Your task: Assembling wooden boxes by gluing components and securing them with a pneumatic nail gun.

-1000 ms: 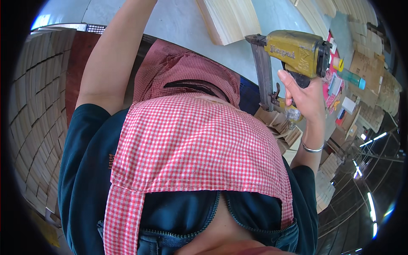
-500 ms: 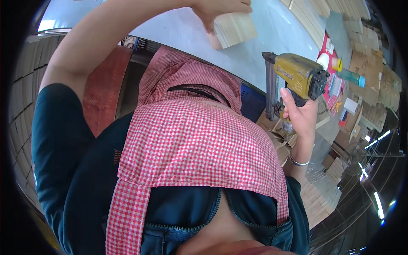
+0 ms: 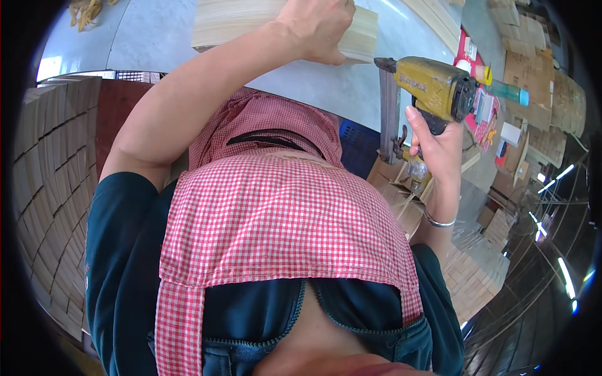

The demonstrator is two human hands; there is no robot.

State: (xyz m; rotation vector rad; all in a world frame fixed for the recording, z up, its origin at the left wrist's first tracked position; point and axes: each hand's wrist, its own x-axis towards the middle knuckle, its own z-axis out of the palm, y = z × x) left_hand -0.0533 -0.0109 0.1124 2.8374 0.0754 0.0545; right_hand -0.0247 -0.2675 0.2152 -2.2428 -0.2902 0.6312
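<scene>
Across the worktable (image 3: 144,44) lies a long pale wooden piece (image 3: 238,25), partly hidden behind my left forearm and cut off by the top edge. My left hand (image 3: 320,28) is closed over it toward its right end, thumb on the near side. In my right hand (image 3: 439,144) is a yellow and black nail gun (image 3: 426,81), gripped by its handle. The gun is held up at the right by the table's near edge, its nose pointing left, apart from the wood. Its dark magazine hangs down in front of my fingers.
Stacked wooden pieces (image 3: 50,144) fill the left side. Long wooden strips (image 3: 433,22) lie along the table's right edge. Beyond are a teal-capped bottle (image 3: 511,93) and small items on a red surface. A blue crate (image 3: 359,147) sits under the table. Cardboard (image 3: 533,69) stands farther right.
The wood under my left hand has swung from end-on to broadside, its length now showing to the left. My left elbow has come inward. The nail gun sits slightly higher and farther left in view.
</scene>
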